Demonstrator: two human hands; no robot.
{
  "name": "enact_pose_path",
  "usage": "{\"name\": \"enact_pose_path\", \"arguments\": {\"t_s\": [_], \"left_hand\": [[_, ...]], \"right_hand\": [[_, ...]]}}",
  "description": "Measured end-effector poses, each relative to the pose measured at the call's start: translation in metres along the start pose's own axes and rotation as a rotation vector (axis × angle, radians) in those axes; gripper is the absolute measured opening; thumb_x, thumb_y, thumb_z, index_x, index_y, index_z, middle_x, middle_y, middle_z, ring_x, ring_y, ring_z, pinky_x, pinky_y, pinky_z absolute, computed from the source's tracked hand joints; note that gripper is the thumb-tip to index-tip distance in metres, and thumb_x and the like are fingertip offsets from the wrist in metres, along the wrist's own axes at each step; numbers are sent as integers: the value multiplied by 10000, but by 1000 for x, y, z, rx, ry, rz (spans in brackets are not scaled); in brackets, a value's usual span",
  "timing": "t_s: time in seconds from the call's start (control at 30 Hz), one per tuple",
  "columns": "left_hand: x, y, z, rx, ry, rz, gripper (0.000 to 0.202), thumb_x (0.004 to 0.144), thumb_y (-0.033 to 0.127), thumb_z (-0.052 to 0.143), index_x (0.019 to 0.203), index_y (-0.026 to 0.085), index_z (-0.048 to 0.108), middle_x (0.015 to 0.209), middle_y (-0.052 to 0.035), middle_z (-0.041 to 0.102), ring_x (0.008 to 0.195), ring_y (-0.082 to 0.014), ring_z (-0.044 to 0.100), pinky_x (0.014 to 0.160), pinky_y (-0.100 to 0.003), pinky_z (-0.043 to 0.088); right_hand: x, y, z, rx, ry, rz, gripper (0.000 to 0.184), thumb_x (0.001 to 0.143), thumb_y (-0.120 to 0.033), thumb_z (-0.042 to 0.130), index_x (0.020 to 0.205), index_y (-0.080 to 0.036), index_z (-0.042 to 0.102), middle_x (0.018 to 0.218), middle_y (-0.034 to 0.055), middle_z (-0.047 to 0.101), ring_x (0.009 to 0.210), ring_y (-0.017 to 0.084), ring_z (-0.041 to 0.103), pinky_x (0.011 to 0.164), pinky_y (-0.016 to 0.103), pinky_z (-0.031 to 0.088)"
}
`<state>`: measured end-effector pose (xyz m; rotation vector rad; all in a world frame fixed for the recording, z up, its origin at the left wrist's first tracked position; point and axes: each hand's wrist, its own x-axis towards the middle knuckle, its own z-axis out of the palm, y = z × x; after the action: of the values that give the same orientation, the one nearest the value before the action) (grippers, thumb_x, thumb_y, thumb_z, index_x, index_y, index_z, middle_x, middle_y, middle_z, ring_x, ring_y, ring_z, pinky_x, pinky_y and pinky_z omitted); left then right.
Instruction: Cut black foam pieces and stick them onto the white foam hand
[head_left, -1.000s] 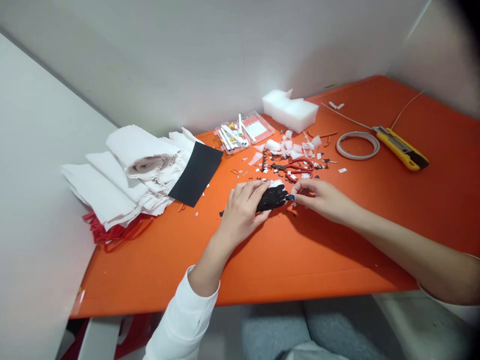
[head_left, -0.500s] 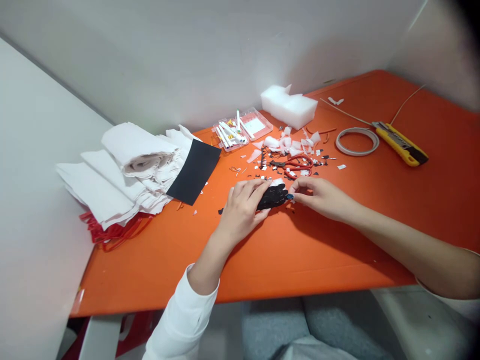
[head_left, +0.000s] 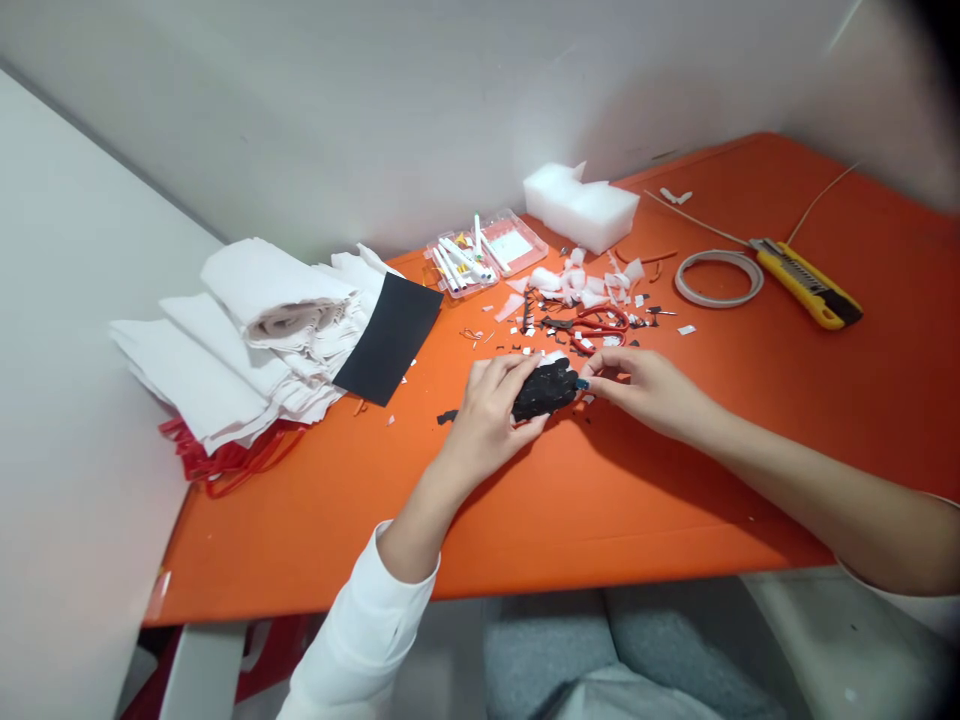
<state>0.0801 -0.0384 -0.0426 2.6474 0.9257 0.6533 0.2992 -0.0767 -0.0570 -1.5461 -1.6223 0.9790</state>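
Note:
My left hand (head_left: 489, 412) is wrapped round a small body (head_left: 546, 388) covered in overlapping black pieces, with white foam showing along its far edge. A narrow black strip (head_left: 448, 416) sticks out on the left side of that hand. At the body's right end, the thumb and forefinger of my right hand (head_left: 637, 388) pinch a small dark bluish piece (head_left: 581, 384). It touches or nearly touches the black surface; exactly how is too small to tell. Just beyond the hands lie red-handled scissors or cutters (head_left: 592, 325) among black and white scraps.
White foam scraps (head_left: 574, 285) and a foam block (head_left: 581, 208) lie behind. Nearby is an open case of white markers (head_left: 465, 268). On the right are a tape roll (head_left: 718, 300) and a yellow utility knife (head_left: 810, 285). Black sheet (head_left: 390, 338) and white paper stack (head_left: 247, 345) lie left.
The body has turned slightly in my left hand, showing more of its black surface. My right fingers stay at its right end with the small piece. The whole view has shifted a little.

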Motion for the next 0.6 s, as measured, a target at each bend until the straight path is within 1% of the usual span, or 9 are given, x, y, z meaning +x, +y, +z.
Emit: {"name": "enact_pose_path", "arguments": {"t_s": [0.1, 0.17, 0.27, 0.33, 0.4, 0.47, 0.53, 0.6], "left_hand": [[0, 0, 1, -38, 0, -44, 530, 819, 247, 626, 1321, 206, 462, 1226, -95, 541, 1135, -221, 463, 998, -376, 384], [1, 0, 2, -57, 9, -64, 521, 817, 255, 626, 1313, 214, 469, 1226, -94, 545, 1138, -225, 471, 998, -387, 381], [1, 0, 3, -92, 21, -80, 528, 806, 263, 636, 1307, 222, 473, 1220, -93, 552, 1133, -232, 480, 988, -391, 388], [1, 1, 3, -101, 20, -81, 538, 800, 257, 641, 1308, 216, 469, 1216, -89, 553, 1126, -227, 482, 996, -384, 384], [1, 2, 2, -97, 18, -79, 544, 798, 252, 641, 1310, 205, 462, 1218, -88, 551, 1118, -221, 482, 1000, -377, 380], [1, 2, 1, -90, 16, -79, 543, 801, 255, 639, 1311, 203, 460, 1223, -91, 547, 1118, -221, 477, 999, -375, 379], [0, 2, 0, -89, 10, -69, 546, 804, 255, 639, 1316, 208, 455, 1228, -94, 544, 1127, -224, 474, 999, -379, 374], [0, 2, -1, -92, 3, -55, 547, 807, 251, 638, 1319, 209, 451, 1231, -97, 543, 1134, -224, 475, 1002, -383, 368]], "right_hand": [[-2, -3, 0, 3, 44, -33, 154, 842, -320, 563, 772, -191, 609, 794, 35, 683, 717, 177, 613, 674, 291, 451], [-4, -4, 1, 56, 69, -37, 178, 840, -356, 580, 763, -196, 572, 764, 33, 667, 676, 171, 618, 632, 286, 462], [-4, -4, 1, 219, 91, 1, 251, 794, -411, 649, 786, -212, 496, 751, 19, 645, 635, 165, 626, 557, 270, 484], [-4, -5, 2, 346, 90, 38, 297, 788, -453, 652, 828, -222, 469, 752, 7, 631, 625, 156, 621, 518, 255, 494], [-4, -6, 1, 420, 43, 71, 298, 832, -501, 585, 872, -222, 485, 761, 3, 618, 628, 146, 613, 522, 251, 506], [-4, -7, 1, 410, -47, 95, 321, 866, -529, 519, 873, -208, 527, 761, 9, 611, 634, 140, 607, 562, 257, 515], [-4, -8, 1, 355, -121, 98, 338, 863, -525, 521, 833, -192, 566, 754, 15, 607, 660, 143, 606, 610, 264, 513], [-3, -8, 1, 296, -133, 77, 321, 846, -496, 551, 784, -183, 577, 729, 11, 599, 677, 147, 597, 633, 263, 499]]}}
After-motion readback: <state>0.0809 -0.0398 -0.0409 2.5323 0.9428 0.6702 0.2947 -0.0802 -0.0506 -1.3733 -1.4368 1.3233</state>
